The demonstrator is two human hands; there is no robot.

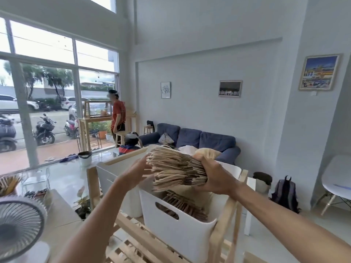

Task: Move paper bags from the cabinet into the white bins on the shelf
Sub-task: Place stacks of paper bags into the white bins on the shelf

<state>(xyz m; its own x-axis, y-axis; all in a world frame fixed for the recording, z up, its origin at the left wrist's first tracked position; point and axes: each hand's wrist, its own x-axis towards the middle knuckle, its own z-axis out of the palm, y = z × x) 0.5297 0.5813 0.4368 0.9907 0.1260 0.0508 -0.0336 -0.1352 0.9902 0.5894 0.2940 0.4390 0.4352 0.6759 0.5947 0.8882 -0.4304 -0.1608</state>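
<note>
- Both hands hold a thick bundle of paper bags (pixel 176 168) in the air above the white bin (pixel 182 226) on the wooden shelf (pixel 224 211).
- Left hand (pixel 136 172) lies against the bundle's left end with its fingers fairly straight, touching the twisted paper handles there; it looks like a steadying palm, not a clamp.
- Right hand (pixel 214 175) wraps round the bundle's right end, thumb on top and fingers curled underneath, and seems to carry most of the load.
- Handling, as a judgement: flat-folded paper bags are light one by one, but a stack this thick should have some heft. The folded bodies look stiff along the creases, while the handle end fans out loose and springy.
- Smooth paper faces may slide on one another, so a squeeze across the whole thickness near the folded bodies looks like the safest hold; lifting by the handles alone could let bags slip out or tear.
- Left of the near bin stands a second white bin (pixel 110 173); what it holds cannot be seen.
- Near bin, just under the bundle, already holds more folded brown bags (pixel 182 203), packed on edge and showing both above its rim and through the handle slot in its front wall.
- Room appears to remain in that bin toward its right side.
</note>
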